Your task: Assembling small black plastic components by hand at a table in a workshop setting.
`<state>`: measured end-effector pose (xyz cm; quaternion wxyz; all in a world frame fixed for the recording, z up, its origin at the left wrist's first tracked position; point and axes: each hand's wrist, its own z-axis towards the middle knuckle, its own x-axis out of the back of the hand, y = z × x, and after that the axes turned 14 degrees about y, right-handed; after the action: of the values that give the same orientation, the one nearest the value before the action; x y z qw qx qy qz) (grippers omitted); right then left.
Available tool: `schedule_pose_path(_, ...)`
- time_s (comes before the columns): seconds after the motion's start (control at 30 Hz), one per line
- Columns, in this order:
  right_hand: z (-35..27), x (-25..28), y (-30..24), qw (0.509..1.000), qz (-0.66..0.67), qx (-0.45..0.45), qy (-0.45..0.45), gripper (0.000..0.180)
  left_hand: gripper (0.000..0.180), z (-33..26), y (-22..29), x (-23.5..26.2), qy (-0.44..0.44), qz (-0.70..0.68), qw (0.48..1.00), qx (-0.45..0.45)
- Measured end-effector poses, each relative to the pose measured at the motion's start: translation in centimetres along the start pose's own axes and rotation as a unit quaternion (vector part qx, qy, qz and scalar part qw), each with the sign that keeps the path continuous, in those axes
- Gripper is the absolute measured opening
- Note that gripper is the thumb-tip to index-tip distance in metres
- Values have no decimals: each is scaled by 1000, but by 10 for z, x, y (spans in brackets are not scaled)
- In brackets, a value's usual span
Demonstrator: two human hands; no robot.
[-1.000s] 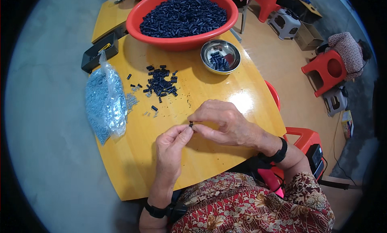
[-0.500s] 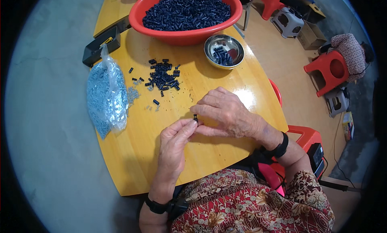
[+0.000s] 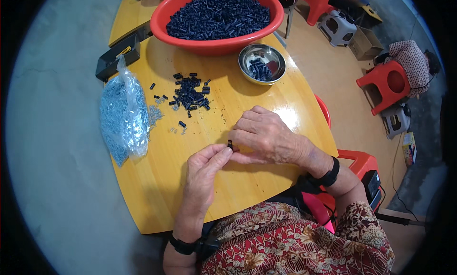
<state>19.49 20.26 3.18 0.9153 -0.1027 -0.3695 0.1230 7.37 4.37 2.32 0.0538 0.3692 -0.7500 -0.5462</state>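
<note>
**Both hands meet over one tiny black part at the table's near edge**

Hands first: the left hand (image 3: 203, 172) and the right hand (image 3: 266, 136) come together above the yellow wooden table (image 3: 247, 189), and between their fingertips sits one small black plastic piece (image 3: 230, 144), pinched from both sides. The right hand curls knuckles-up over it; the left reaches in with thumb and forefinger. Whether a second part is hidden inside the pinch, I cannot tell.

From big to small around them: the red basin (image 3: 209, 42) heaped with dark pieces stands at the far end, a clear bag of pale blue parts (image 3: 124, 114) lies to the left, a steel bowl (image 3: 262, 64) with a few pieces sits right of centre, and a loose pile of black pieces (image 3: 190, 95) is scattered between bag and bowl.

To my eye, a piece this small wants a light fingertip grip held low over the wood, so a slip drops it within reach.
</note>
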Motion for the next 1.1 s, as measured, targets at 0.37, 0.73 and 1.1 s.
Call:
schedule_pose_path(0.37, 4, 5, 4, 1000, 17, -3, -18, 29, 23, 1, -3, 1, 19, -39, 999, 26)
schedule_pose_path(0.73, 5, 9, 5, 1000, 20, -5, -18, 23, 18, 5, -2, 2, -12, -16, 1000, 18)
schedule_pose_path(1.1, 4, 11, 7, 948, 249, -199, 4, 11, 20, 6, -8, -1, 10, 11, 999, -44)
